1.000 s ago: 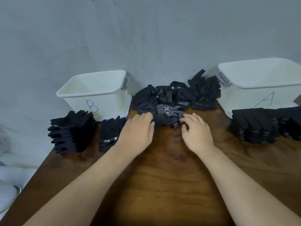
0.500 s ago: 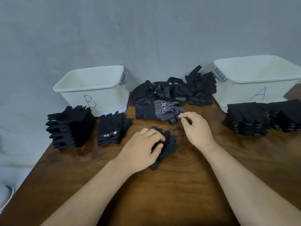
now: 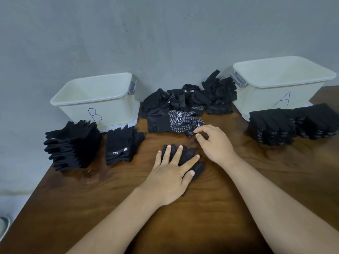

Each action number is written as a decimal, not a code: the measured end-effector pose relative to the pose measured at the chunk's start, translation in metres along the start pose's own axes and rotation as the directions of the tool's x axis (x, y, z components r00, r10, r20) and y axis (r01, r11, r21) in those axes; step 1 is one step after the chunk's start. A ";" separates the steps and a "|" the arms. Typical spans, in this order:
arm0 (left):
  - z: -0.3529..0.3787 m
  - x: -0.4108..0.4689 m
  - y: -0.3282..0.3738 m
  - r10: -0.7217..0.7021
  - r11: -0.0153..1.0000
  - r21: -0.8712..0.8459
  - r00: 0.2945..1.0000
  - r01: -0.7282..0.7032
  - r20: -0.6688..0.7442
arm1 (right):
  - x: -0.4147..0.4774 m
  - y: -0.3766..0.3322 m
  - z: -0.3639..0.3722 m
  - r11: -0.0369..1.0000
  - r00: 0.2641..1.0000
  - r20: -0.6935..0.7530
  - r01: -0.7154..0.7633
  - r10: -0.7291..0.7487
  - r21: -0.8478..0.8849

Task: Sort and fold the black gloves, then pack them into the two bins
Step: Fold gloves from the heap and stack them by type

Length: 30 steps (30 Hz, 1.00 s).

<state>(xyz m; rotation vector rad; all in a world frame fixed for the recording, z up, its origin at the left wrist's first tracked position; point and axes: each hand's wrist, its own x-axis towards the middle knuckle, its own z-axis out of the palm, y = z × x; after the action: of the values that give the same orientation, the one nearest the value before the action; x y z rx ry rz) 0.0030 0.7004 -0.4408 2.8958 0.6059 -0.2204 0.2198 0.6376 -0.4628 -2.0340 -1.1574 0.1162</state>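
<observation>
1. Pressing flat, left hand (image 3: pixel 170 171) spreads straight fingers over a plain black glove (image 3: pixel 188 152).
2. Right hand (image 3: pixel 215 142), just beside it, pinches the dotted glove (image 3: pixel 180 121) ahead (thumb and forefinger curled).
3. Bin B (image 3: pixel 110 110) sits beyond the left hand, bin A (image 3: pixel 266 96) beyond the right.

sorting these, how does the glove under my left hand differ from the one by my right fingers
The plain glove looks all black; the dotted glove has white dots and white characters. The plain glove lies flat under the left hand, apart from the pile; the dotted glove is crumpled against it, right hand at its tip. Both are black.
</observation>
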 end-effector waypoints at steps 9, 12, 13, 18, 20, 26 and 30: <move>-0.005 0.022 -0.015 0.072 0.996 -0.041 0.996 -0.074 -0.045 | 0.001 0.002 0.001 1.000 1.000 -0.018 -0.009 0.009 0.009; 0.006 0.022 -0.013 0.024 0.998 -0.064 0.999 -0.026 -0.043 | 0.001 0.003 0.001 1.000 1.000 -0.011 -0.004 0.004 0.007; 0.009 0.022 -0.009 0.001 0.998 -0.063 0.999 -0.004 -0.049 | 0.001 0.003 0.001 1.000 1.000 -0.008 -0.003 0.003 0.002; 0.013 0.017 0.013 -0.114 0.989 -0.110 0.989 0.103 -0.098 | 0.002 0.004 0.004 1.000 1.000 -0.003 0.010 -0.010 -0.011; 0.010 0.015 0.016 -0.113 0.986 -0.140 0.982 0.091 -0.154 | 0.002 0.005 0.004 1.000 1.000 -0.004 0.011 -0.011 -0.006; 0.003 0.005 0.009 0.104 0.953 -0.200 0.866 -0.227 -0.490 | 0.002 0.006 0.003 1.000 1.000 -0.018 0.002 -0.002 0.027; 0.018 0.005 0.003 0.116 0.946 -0.230 0.899 -0.229 -0.421 | 0.002 0.005 0.003 1.000 1.000 -0.004 0.002 -0.002 0.007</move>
<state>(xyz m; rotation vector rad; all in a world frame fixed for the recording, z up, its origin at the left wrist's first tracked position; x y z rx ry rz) 0.0071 0.6957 -0.4587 2.7061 0.3880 0.4639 0.2228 0.6398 -0.4677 -2.0264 -1.1543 0.1147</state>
